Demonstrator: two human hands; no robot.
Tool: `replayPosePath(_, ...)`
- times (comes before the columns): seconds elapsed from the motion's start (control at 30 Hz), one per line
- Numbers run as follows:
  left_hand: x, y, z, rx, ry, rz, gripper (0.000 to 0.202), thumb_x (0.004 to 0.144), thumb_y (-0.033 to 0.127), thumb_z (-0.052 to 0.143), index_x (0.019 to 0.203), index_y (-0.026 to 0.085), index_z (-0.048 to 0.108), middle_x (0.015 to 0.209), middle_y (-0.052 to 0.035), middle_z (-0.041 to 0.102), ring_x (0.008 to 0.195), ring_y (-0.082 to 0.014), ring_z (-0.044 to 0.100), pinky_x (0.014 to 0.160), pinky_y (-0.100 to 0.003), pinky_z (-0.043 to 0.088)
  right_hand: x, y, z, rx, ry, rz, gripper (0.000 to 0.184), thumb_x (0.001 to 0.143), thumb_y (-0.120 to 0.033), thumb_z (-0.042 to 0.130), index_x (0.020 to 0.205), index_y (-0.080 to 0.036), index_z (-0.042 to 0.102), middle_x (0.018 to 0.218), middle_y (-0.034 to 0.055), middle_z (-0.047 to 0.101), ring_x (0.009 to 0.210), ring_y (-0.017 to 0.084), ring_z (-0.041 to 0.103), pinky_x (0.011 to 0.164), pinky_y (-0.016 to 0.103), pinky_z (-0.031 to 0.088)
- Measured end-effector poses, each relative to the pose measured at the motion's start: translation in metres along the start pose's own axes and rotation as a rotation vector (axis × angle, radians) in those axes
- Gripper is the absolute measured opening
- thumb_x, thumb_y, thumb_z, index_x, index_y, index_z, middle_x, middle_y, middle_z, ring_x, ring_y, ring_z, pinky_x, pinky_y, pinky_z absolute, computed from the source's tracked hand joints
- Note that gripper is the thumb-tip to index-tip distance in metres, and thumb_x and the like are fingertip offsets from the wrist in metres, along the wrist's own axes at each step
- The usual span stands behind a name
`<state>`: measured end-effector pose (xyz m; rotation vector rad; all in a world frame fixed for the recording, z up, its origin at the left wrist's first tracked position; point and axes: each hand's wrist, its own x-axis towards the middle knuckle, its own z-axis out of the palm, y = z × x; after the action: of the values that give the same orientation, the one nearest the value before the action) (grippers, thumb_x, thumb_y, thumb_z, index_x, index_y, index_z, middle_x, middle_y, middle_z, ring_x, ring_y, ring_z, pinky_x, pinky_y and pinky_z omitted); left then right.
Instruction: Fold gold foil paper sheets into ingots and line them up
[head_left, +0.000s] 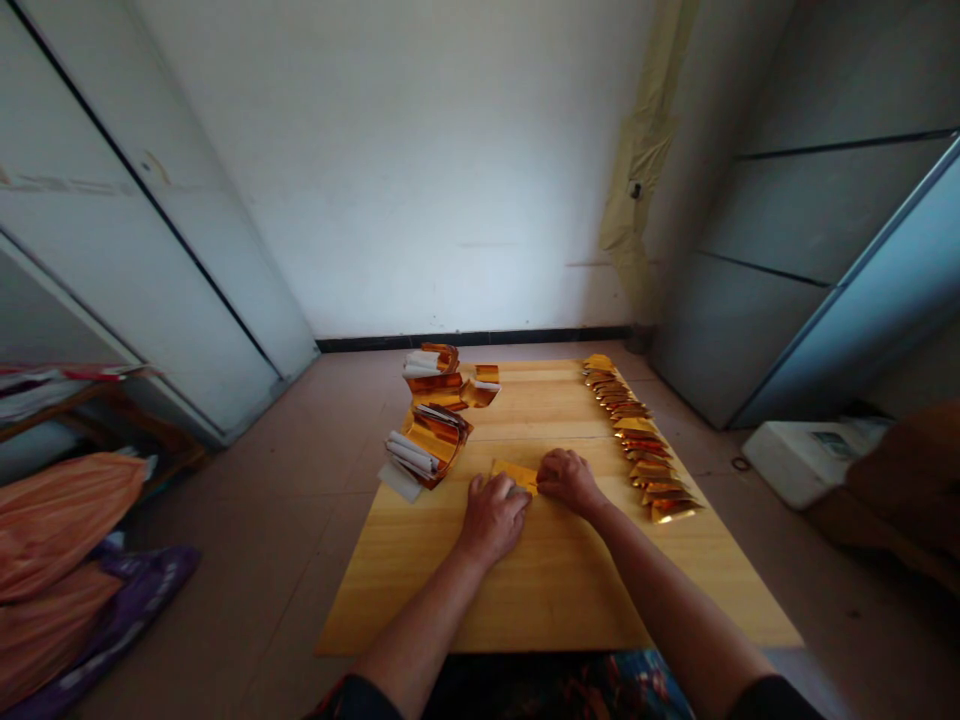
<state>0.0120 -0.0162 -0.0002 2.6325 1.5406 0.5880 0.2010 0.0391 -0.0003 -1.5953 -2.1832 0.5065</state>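
My left hand (493,518) and my right hand (570,482) are close together on 1 small sheet of gold foil paper (514,475), which lies near the middle of the wooden bench (555,600). The fingers of each hand are together and rest on the sheet from above, but I cannot tell if they pinch it. At my right is 1 long row of folded gold pieces (637,440). At my left are 2 bundles of gold and white paper (431,445).
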Motion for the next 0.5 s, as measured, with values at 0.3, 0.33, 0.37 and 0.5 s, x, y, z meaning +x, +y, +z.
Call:
replayPosePath(0.3,0.001,0.002,0.001,-0.008,-0.011,-0.018,0.023,0.082,0.018,0.054,0.098,0.03,0.066,0.1,-0.0049,0.058,0.101,-0.0209,0.052,0.097,-0.047,0.027,0.0,-0.005,0.001,-0.044,0.008,0.01,0.01,0.073,-0.027,0.066,0.081,-0.022,0.068,0.095,0.0021,0.063,0.092,0.018,0.052,0.081,0.028,0.035)
replayPosePath(0.33,0.001,0.002,0.001,-0.007,-0.007,-0.021,0.022,0.082,0.019,0.054,0.098,0.029,0.066,0.099,-0.0049,0.058,0.1,-0.0208,0.052,0.098,-0.047,0.027,-0.001,-0.006,0.002,-0.059,0.02,0.02,0.011,0.072,-0.028,0.067,0.081,-0.022,0.068,0.094,0.0023,0.063,0.092,0.019,0.052,0.08,0.028,0.034)
replayPosePath(0.37,0.001,0.003,0.002,-0.008,-0.002,-0.024,0.021,0.083,0.019,0.054,0.097,0.029,0.066,0.099,-0.0046,0.058,0.099,-0.0207,0.052,0.099,-0.049,0.026,-0.001,-0.007,0.002,-0.072,0.029,0.024,0.011,0.072,-0.027,0.067,0.082,-0.022,0.068,0.094,0.0023,0.063,0.092,0.019,0.052,0.081,0.029,0.034)
replayPosePath(0.5,0.004,0.0,0.002,-0.017,0.021,-0.04,0.016,0.085,0.022,0.053,0.09,0.028,0.066,0.097,-0.0032,0.06,0.098,-0.02,0.053,0.101,-0.053,0.022,-0.004,-0.006,0.0,-0.109,0.003,-0.047,0.016,0.08,-0.019,0.059,0.09,-0.026,0.069,0.102,0.0017,0.064,0.095,0.018,0.052,0.084,0.03,0.034)
